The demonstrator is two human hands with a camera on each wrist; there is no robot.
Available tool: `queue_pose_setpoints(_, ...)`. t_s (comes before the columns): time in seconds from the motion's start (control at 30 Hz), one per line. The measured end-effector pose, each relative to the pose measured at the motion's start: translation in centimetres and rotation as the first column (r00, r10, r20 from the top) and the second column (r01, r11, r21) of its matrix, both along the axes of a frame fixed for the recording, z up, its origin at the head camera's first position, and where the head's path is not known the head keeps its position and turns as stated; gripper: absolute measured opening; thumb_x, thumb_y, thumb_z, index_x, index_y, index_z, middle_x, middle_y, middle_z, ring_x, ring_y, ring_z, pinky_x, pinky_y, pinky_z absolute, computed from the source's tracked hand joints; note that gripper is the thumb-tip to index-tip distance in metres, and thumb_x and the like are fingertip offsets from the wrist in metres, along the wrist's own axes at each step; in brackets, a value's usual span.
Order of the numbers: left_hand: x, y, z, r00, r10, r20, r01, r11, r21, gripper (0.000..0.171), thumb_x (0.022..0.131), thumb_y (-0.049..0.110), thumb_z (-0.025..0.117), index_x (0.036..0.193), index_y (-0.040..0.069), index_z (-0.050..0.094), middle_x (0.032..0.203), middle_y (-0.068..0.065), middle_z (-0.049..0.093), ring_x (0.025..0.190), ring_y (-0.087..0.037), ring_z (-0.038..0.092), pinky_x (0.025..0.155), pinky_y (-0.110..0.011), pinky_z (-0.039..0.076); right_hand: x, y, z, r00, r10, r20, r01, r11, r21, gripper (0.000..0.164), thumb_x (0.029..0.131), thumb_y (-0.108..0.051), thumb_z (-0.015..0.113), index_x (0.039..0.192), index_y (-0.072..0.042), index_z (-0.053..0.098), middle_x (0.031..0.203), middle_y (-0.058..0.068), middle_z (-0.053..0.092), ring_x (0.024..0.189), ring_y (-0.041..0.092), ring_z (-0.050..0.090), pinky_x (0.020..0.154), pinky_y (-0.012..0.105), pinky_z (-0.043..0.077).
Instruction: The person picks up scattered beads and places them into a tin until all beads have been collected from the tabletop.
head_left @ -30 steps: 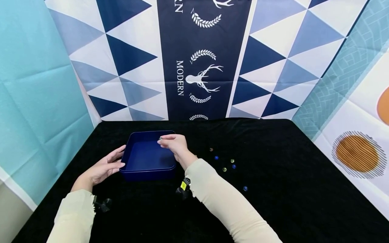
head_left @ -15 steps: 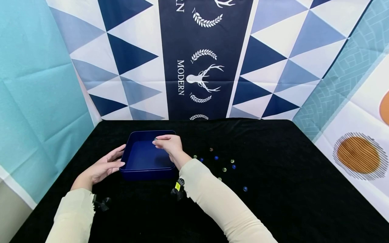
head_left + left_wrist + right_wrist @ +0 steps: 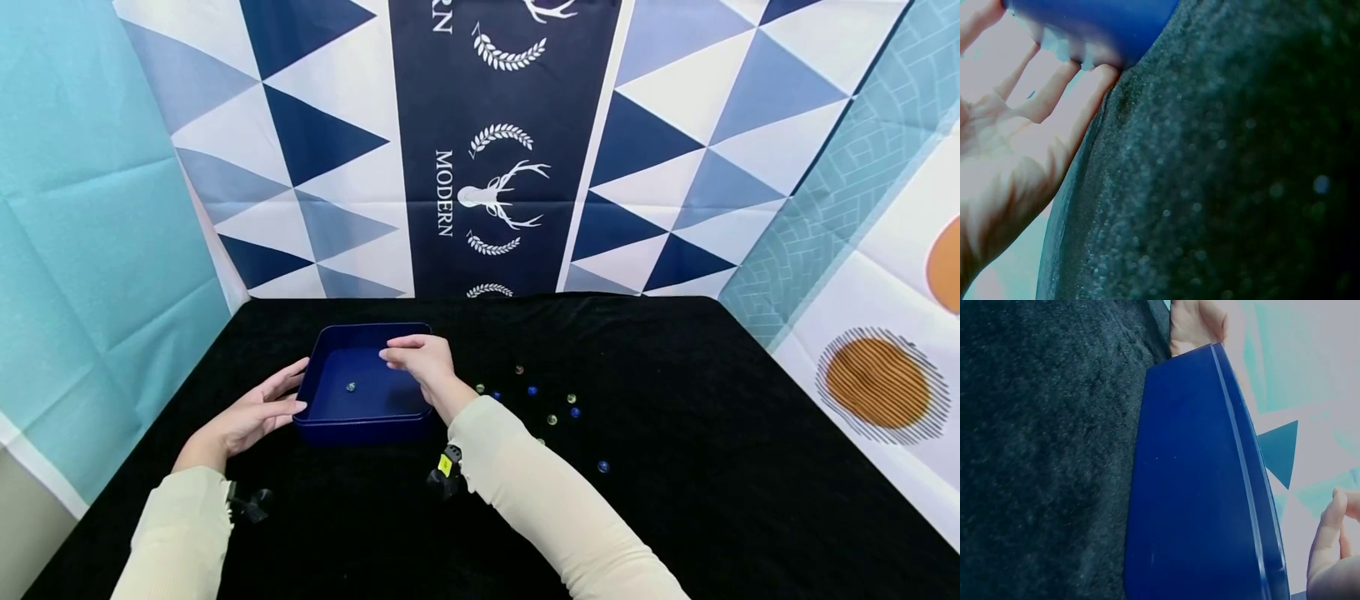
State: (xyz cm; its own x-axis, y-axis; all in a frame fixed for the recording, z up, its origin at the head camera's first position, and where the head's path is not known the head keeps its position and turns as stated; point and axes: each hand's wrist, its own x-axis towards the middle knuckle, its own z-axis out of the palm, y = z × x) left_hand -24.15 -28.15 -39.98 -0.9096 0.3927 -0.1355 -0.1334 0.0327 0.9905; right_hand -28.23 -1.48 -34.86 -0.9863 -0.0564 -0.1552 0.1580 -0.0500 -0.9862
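Note:
A square blue box (image 3: pixel 360 429), open at the top, stands on the black table. Inside it, on the floor left of centre, is one clear greenish marble (image 3: pixel 351 387). My left hand (image 3: pixel 243 417) rests its extended fingers (image 3: pixel 1063 94) against the box's left side, with the thumb at the front left corner. Over the box's right half hovers my right hand (image 3: pixel 423 362); a small gap shows between its thumb and forefinger, and nothing is seen in it. In the right wrist view, that hand (image 3: pixel 1338 550) is at the edge, beyond the box's rim.
Several loose marbles lie right of the box, among them a reddish one (image 3: pixel 520 369), a blue one (image 3: pixel 532 390) and a yellow-green one (image 3: pixel 552 419). Another blue marble (image 3: pixel 603 467) lies nearer. My right sleeve partly covers one marble (image 3: pixel 542 441). Patterned cloth (image 3: pixel 491 192) hangs behind the table.
My right hand moved slightly left over the box and let go of the marble it pinched, which now lies on the box floor. My left hand has stayed in place.

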Motion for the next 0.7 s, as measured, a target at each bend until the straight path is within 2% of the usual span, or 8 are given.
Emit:
queue_pose_setpoints(0.1,0.1,0.0,-0.1,1.0,0.001,0.0,-0.001,1.0,0.006,0.078,0.091,0.006,0.055,0.15,0.01,0.003,0.152,-0.023,-0.005,0.135,-0.042,-0.001,0.086,-0.02,0.043,0.1,0.5,-0.2,1.0,0.007,0.007,-0.007,1.0,0.014,0.026,0.075,-0.004,0.075,0.1,0.002,0.07,0.087,0.005,0.069,0.073,0.014,0.067,0.074,0.029,0.051)
queue_pose_setpoints(0.27,0.1,0.1,-0.2,1.0,-0.002,-0.003,0.002,1.0,0.024,0.077,0.091,0.005,0.054,0.15,0.01,0.004,0.152,-0.023,-0.004,0.136,-0.042,0.001,0.087,-0.021,0.043,0.4,1.3,-0.5,1.0,0.011,-0.011,-0.011,1.0,-0.017,0.025,0.075,-0.002,0.075,0.099,0.003,0.07,0.089,0.007,0.069,0.073,0.015,0.066,0.074,0.03,0.052)
queue_pose_setpoints(0.5,0.2,0.1,0.0,1.0,-0.001,-0.003,0.001,1.0,0.008,0.076,0.092,0.005,0.053,0.15,0.01,0.003,0.152,-0.023,-0.004,0.136,-0.042,0.0,0.086,-0.021,0.043,1.0,2.4,-0.5,1.0,0.018,-0.019,-0.019,0.999,-0.051,0.024,0.075,-0.003,0.075,0.098,0.003,0.07,0.089,0.008,0.069,0.081,0.023,0.066,0.078,0.034,0.051)
queue_pose_setpoints(0.7,0.1,0.1,0.0,1.0,0.001,-0.006,-0.001,1.0,0.007,0.076,0.092,0.004,0.052,0.15,0.011,0.004,0.152,-0.023,-0.003,0.136,-0.042,0.001,0.087,-0.022,0.043,1.4,3.4,-0.8,0.999,0.019,-0.035,-0.021,0.998,-0.058,0.023,0.075,-0.003,0.075,0.098,0.002,0.07,0.089,0.009,0.069,0.087,0.029,0.065,0.076,0.031,0.051)
